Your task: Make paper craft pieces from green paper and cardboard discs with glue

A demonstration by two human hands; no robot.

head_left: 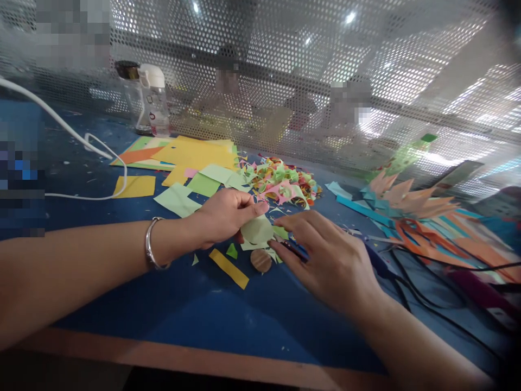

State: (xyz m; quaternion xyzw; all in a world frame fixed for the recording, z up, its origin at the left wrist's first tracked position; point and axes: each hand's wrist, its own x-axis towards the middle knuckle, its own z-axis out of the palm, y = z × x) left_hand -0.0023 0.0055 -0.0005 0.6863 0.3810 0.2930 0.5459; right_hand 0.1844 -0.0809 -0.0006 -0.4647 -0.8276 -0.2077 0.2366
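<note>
My left hand [228, 214], with a silver bangle at the wrist, pinches a pale green paper disc [257, 231] between thumb and fingers. Close on its right, my right hand [321, 250] is closed around what look like scissors [296, 248]. Only a dark blue part of them shows between thumb and fingers; the rest is hidden. Just below the disc a round wooden piece [261, 260] lies on the blue table. A yellow paper strip [229, 269] and small green scraps [232, 250] are beside it.
Colourful paper offcuts [285, 182] are heaped behind my hands. Yellow sheets [199, 155] and a water bottle [159, 106] stand farther left, near a white cable [61, 114]. Orange and blue paper pieces [423, 228] and black cables [431, 301] cover the right. A perforated metal screen [268, 70] closes the back.
</note>
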